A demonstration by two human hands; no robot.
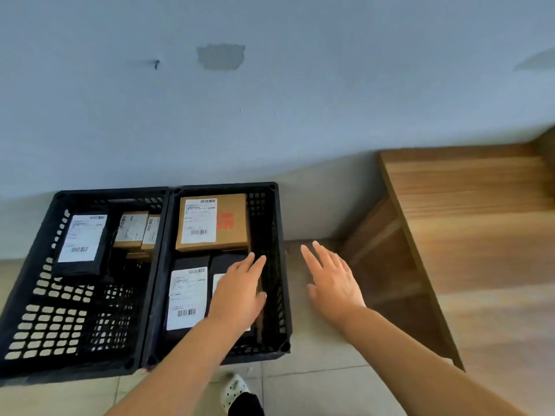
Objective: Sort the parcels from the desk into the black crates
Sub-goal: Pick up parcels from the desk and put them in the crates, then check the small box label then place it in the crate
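Nearest, one white shoe [235, 391] with dark dots stands on the tiled floor [315, 385]. Two bare forearms reach forward. The left hand [238, 291] hovers over the right crate [283, 265], fingers straight and close together, holding nothing. The right hand [332, 280] hangs past that crate's right wall, fingers straight and slightly spread, also holding nothing. Two black crates stand side by side against the wall. The right crate holds three parcels: two black bags [187, 295] near, one brown box [211, 222] far. The left crate [45, 319] holds one black bag [81, 243] and at least two small brown boxes [132, 229]. One wooden desk [480, 220] stands at right.
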